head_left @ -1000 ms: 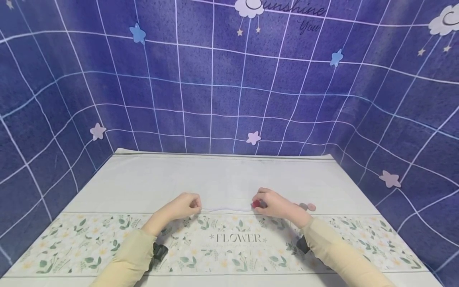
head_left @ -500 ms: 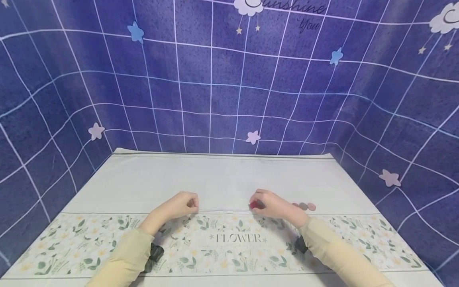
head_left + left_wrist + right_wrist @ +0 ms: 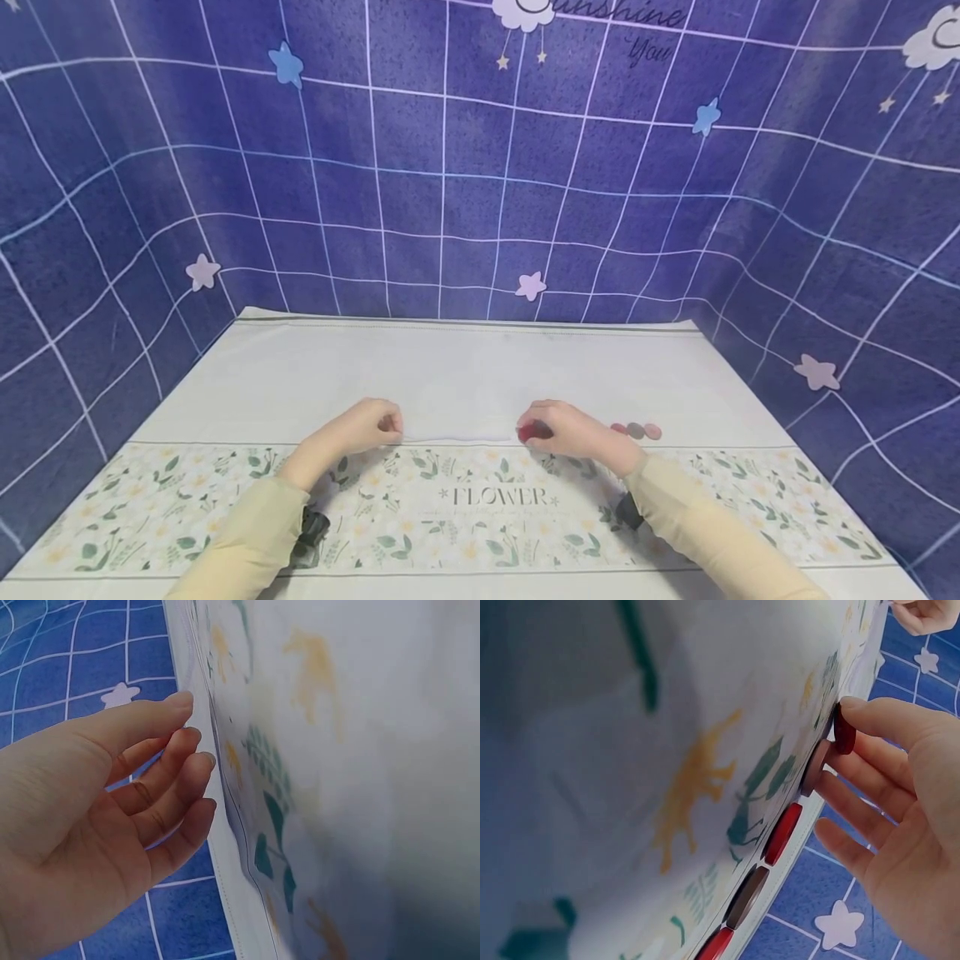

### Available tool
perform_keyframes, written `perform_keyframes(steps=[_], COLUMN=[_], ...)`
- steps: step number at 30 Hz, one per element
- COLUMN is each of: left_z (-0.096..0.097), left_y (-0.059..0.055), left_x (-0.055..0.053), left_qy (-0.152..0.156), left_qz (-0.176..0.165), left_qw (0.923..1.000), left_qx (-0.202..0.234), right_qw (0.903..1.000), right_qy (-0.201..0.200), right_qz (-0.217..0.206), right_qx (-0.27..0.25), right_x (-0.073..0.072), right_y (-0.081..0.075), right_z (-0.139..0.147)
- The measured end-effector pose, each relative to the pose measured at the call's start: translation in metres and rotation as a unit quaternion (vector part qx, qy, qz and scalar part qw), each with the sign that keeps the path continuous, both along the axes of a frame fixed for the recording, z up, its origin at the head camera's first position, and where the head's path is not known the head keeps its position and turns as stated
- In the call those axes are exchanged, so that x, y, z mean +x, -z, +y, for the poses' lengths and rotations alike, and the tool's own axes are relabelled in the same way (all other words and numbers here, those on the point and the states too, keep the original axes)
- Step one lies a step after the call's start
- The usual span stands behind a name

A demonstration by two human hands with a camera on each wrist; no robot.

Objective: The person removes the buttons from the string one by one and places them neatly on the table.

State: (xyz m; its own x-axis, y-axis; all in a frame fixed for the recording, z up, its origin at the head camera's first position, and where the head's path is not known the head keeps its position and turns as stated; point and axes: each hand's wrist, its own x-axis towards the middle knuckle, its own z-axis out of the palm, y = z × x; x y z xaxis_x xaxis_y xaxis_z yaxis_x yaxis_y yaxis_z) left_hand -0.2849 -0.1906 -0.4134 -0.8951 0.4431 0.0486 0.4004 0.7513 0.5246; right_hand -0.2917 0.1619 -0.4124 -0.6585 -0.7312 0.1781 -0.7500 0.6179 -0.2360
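Note:
My right hand [image 3: 572, 429] pinches a red disc [image 3: 844, 731] on edge between thumb and fingers, low at the cloth. Its other fingertips lie at a brownish disc [image 3: 816, 766]. Behind that hand a red disc [image 3: 618, 429], a dark grey disc [image 3: 636, 431] and a pinkish disc [image 3: 653, 432] lie in a row. My left hand [image 3: 367, 425] hovers close over the cloth to the left, fingers loosely bent, the thumb near the index fingertip. No disc shows in it.
White cloth [image 3: 465, 375] covers the table, with a floral band [image 3: 495, 533] and "FLOWER" lettering in front. A thin pale lavender line [image 3: 457, 440] runs between the hands along the band's edge. Blue gridded curtains [image 3: 480, 208] stand behind and at both sides.
My left hand has drifted left, away from the right one. The right hand has shifted slightly left with the red disc, and more of the disc row shows behind it.

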Motion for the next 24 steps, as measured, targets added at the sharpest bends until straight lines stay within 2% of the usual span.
perform_keyframes(steps=[8, 24], left_z=[-0.0041, -0.0041], left_y=[0.0005, 0.0045], left_x=[0.0002, 0.0001], left_qy=[-0.003, -0.024], left_qz=[0.002, -0.018], left_qw=[0.9999, 0.9992], left_qx=[-0.011, -0.027], right_qw=[1.0000, 0.9996], right_qy=[0.004, 0.018], right_qz=[-0.006, -0.022], right_qx=[0.006, 0.005], right_x=[0.0014, 0.0029], right_y=[-0.0012, -0.0006], right_z=[-0.0010, -0.0005])
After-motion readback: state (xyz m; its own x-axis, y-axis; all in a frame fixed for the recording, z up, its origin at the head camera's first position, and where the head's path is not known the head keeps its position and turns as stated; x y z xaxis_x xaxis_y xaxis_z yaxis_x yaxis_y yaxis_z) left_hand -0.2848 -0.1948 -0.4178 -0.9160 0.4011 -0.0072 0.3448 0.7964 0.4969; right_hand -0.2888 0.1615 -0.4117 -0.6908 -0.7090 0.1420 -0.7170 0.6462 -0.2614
